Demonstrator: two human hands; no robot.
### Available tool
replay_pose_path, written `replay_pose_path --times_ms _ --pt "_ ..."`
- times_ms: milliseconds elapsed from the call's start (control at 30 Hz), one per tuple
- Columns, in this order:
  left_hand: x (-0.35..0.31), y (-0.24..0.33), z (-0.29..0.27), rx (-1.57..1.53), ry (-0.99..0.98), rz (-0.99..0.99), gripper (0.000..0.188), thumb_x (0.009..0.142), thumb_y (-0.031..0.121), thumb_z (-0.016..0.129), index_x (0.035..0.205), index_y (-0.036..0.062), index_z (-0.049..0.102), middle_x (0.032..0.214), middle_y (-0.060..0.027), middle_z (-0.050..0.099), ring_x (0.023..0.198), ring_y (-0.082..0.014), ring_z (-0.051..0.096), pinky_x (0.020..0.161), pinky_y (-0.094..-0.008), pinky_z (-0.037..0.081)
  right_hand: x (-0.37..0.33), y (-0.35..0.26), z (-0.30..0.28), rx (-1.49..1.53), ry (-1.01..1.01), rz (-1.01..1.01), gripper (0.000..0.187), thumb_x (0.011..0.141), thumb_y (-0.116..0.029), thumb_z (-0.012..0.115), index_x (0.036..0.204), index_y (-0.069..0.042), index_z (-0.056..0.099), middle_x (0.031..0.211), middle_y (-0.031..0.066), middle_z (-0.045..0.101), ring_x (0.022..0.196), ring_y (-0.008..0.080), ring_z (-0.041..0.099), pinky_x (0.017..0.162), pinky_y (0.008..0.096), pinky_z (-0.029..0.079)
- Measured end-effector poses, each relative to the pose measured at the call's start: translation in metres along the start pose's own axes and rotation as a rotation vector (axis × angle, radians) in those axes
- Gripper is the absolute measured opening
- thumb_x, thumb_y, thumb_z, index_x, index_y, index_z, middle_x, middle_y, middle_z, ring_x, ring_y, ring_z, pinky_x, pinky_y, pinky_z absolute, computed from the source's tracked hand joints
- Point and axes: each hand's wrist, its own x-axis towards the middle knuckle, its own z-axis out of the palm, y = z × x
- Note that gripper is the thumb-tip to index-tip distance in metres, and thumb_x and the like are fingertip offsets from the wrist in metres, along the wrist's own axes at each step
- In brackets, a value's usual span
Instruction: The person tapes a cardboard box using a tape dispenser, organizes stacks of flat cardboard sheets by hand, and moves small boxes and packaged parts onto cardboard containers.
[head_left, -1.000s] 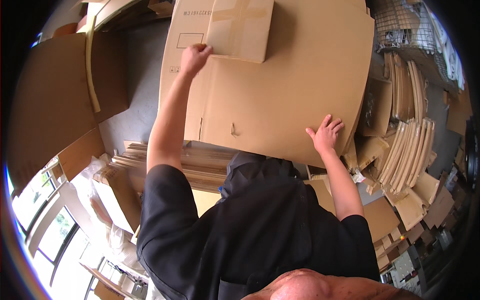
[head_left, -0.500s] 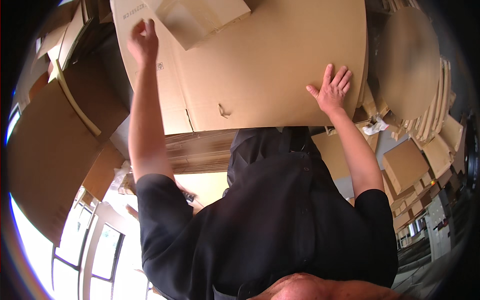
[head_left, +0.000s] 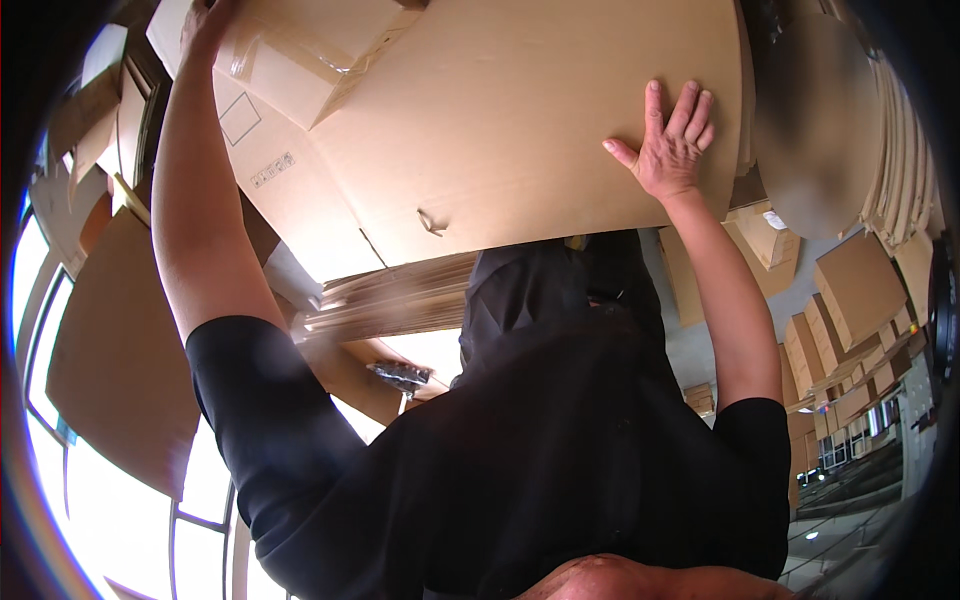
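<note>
- Lg. cardboard sheet (head_left: 520,130): passable strip btwn. taped box (head_left: 310,45) (far L) & R hand (head_left: 672,145) (flat, nr. R edge).
- L hand (head_left: 206,24) + box obstruct far-L.
- Sm. torn flap (head_left: 432,222) nr. front edge.
- Torso (head_left: 540,400) blocks mid-front.

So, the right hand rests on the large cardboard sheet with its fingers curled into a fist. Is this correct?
Not quite: the head view shows the fingers spread, not curled. The right hand does rest on the large cardboard sheet.
</note>
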Motion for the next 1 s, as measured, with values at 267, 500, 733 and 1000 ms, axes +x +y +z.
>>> replay_pose_path --times_ms 267,500,733,1000 --pt "0.019 -0.122 0.002 0.237 0.176 -0.222 0.094 0.07 0.082 0.039 0.128 0.0095 0.05 0.129 -0.0188 0.05 0.124 -0.0332 0.043 0.103 -0.0499 0.029 0.013 -0.028 -0.004 0.149 0.01 -0.023 0.095 0.074 -0.072 0.049 0.145 -0.012 0.026 0.144 0.0338 0.017 0.132 0.0522 0.014 0.102 0.0592 0.016" --pt "-0.21 0.029 0.05 0.155 0.338 -0.454 0.065 0.078 0.064 0.055 0.101 0.0028 0.053 0.102 -0.0143 0.055 0.105 -0.0312 0.05 0.091 -0.0472 0.035 -0.003 -0.009 -0.015 0.042 -0.052 -0.013 0.092 0.078 -0.065 0.051 0.144 -0.008 0.022 0.144 0.0335 0.013 0.132 0.0518 0.011 0.103 0.0588 0.014" --pt "-0.418 0.082 0.094 0.045 0.258 -0.871 0.061 0.086 0.058 0.048 0.106 0.0007 0.048 0.1 -0.0187 0.054 0.1 -0.034 0.052 0.083 -0.0469 0.038 -0.003 -0.007 -0.007 0.024 0.012 0.005 0.069 0.086 -0.047 0.049 0.143 -0.014 0.027 0.146 0.0276 0.014 0.133 0.0468 0.014 0.104 0.0558 0.016" --pt "-0.459 0.099 0.121 -0.301 0.513 -0.857 0.075 0.08 0.058 0.058 0.115 -0.0075 0.045 0.106 -0.0268 0.053 0.104 -0.0424 0.05 0.088 -0.0478 0.041 0.001 -0.005 -0.007 0.077 0.068 0.001 0.061 0.088 -0.043 0.05 0.141 -0.018 0.033 0.146 0.0234 0.018 0.133 0.0449 0.014 0.104 0.0546 0.017"
